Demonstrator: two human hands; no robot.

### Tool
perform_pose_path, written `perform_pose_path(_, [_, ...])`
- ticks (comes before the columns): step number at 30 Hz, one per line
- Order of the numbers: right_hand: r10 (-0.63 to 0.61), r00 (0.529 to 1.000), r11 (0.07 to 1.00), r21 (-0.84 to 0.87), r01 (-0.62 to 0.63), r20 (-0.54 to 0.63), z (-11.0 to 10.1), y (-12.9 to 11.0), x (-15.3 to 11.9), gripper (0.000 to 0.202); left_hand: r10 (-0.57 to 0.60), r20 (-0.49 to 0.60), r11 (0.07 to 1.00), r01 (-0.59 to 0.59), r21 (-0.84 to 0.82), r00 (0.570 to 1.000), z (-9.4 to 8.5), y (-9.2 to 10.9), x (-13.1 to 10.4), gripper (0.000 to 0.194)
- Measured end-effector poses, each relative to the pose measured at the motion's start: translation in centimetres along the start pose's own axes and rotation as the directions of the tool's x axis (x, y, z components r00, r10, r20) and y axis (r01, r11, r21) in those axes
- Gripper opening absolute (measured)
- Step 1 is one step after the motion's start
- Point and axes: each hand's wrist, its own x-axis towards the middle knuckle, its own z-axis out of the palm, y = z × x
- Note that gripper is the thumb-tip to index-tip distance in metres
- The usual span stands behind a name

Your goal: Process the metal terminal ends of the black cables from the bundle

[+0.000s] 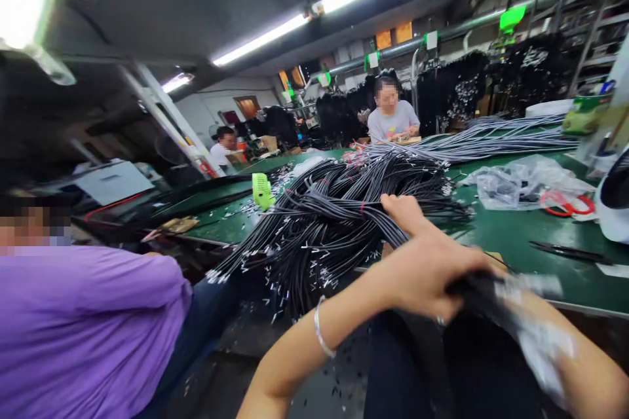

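A thick heap of black cables (pixel 319 209) with pale metal ends lies across the table and hangs over its near edge. My left hand (pixel 432 272), a silver bangle on its wrist, is closed around a smaller bunch of black cables (pixel 484 298) whose whitish ends are blurred over my right forearm. Behind it, my right hand (pixel 405 213) reaches across to the left, fingers curled around a cable bundle (pixel 388 226) at the heap's right side. A red tie (pixel 362 208) circles that bundle. My left hand partly hides the right hand and wrist.
Grey cables (pixel 491 137) stretch along the far side of the green table (pixel 496 226). Clear plastic bags (pixel 525 183), red-handled scissors (pixel 567 204) and dark tweezers-like tools (pixel 565 250) lie right. A green fan (pixel 262 191) stands left. A purple-shirted person (pixel 88 321) sits close left; two others sit farther back.
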Motion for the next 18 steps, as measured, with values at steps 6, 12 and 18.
perform_pose_path(6, [-0.049,0.927,0.961,-0.235,0.146,0.372,-1.8,7.9,-0.8,0.009,-0.063,0.472,0.994,0.015,0.105,0.879,7.8,2.4,-8.1,0.04])
perform_pose_path(12, [-0.103,0.857,0.955,-0.192,0.228,0.505,-1.4,8.8,-2.5,0.02,-0.249,0.56,0.959,0.119,0.258,0.79,8.8,2.8,-11.6,0.026])
perform_pose_path(18, [-0.215,0.811,0.969,0.017,0.246,0.544,-1.6,8.1,-1.7,0.036,-0.269,0.592,0.955,0.132,0.265,0.759,10.5,2.6,-12.2,0.025])
